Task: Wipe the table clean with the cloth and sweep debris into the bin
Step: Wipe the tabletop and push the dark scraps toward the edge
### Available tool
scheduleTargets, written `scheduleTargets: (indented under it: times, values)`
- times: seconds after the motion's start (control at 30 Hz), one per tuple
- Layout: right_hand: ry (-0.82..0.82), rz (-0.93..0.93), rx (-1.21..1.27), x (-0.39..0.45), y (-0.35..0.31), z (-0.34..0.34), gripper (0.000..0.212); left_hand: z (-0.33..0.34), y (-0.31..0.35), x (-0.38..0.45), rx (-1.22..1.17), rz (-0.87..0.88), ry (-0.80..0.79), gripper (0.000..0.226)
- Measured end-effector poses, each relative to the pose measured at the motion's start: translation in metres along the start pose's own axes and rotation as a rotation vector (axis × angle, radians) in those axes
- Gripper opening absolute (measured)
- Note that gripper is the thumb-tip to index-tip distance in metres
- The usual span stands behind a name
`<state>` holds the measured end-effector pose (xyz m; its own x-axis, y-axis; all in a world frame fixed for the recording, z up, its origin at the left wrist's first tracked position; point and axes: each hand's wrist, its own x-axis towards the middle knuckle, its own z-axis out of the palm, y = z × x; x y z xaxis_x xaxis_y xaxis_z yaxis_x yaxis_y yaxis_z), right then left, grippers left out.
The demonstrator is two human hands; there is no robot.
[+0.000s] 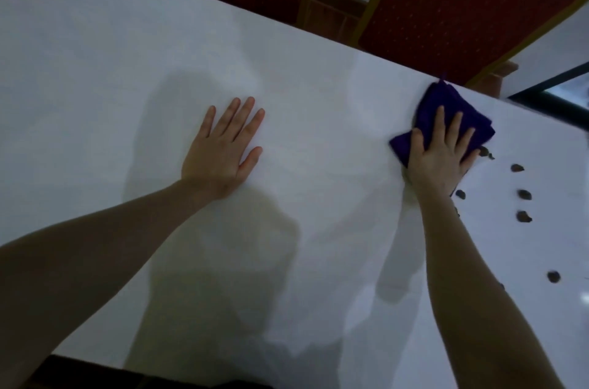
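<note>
A folded purple cloth [446, 108] lies on the white table [318, 229] near its far edge, at the right. My right hand [441, 155] presses flat on the cloth with the fingers spread. Several small dark bits of debris [524, 194] are scattered on the table just right of that hand, one of them touching the cloth's right corner. My left hand [223, 146] rests palm down on the bare table in the middle, fingers apart, holding nothing. No bin is in view.
Two red upholstered chairs [462, 5] with yellow wooden frames stand behind the table's far edge. A dark-framed object [554, 88] shows at the right past the table. The near table edge [95, 360] runs along the bottom left.
</note>
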<state>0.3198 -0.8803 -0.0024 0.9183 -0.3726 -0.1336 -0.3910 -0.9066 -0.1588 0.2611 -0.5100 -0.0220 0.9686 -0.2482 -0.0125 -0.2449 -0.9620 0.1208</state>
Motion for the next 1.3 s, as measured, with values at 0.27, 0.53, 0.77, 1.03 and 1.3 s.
scheduleTargets:
  times: [0.27,0.53,0.77,1.03,1.3]
  values:
    - [-0.037,-0.061,-0.001,0.022,-0.068,0.008,0.063,0.001,0.005,0.000,0.015,0.014,-0.008,0.062]
    - [-0.069,-0.521,-0.037,-0.103,-0.096,0.032,0.061,-0.002,0.006,0.000,0.020,0.006,-0.040,0.063]
    - [-0.057,-0.306,-0.062,-0.150,0.019,0.017,0.066,-0.003,0.001,-0.001,-0.009,0.008,-0.046,0.063]
    - [-0.055,-0.062,-0.014,-0.035,-0.040,0.009,0.066,-0.012,0.000,-0.001,-0.125,0.008,-0.096,0.071]
    - [-0.104,-0.644,-0.053,-0.136,-0.123,0.038,0.065,-0.032,-0.061,-0.009,-0.225,-0.157,-0.018,0.069]
